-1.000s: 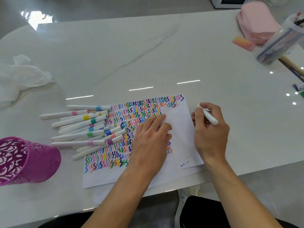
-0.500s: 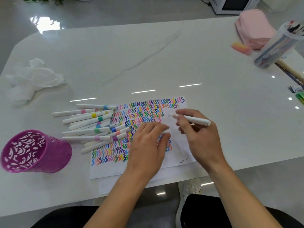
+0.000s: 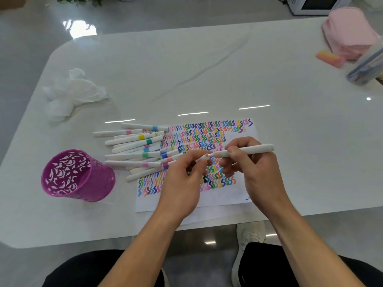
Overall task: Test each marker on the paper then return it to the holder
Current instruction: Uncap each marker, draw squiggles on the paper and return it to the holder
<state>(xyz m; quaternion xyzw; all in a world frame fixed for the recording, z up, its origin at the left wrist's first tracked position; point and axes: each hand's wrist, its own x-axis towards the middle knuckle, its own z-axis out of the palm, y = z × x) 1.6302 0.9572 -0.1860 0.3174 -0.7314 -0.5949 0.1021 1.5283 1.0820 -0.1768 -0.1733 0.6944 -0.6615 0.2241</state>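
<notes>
My right hand (image 3: 255,170) grips a white marker (image 3: 248,150) that lies level above the paper (image 3: 238,193), its tip pointing left. My left hand (image 3: 182,183) pinches a small white cap (image 3: 202,159) right at that tip. The paper is covered with rows of coloured squiggles. A pile of several white markers (image 3: 141,150) with coloured bands lies on the paper's left edge. The purple cut-out holder (image 3: 76,177) stands at the left, with no marker visible in it.
Crumpled white tissue (image 3: 70,94) lies at the far left. At the far right are a pink pouch (image 3: 348,32), a pink-yellow eraser (image 3: 329,58) and a clear tub of pens (image 3: 366,67). The table's front edge (image 3: 124,241) is close to my legs.
My left hand lifted off the paper with the cap. My right hand swung the marker from beside the paper to level over it, tip to the cap. The camera tilted, shifting the scene.
</notes>
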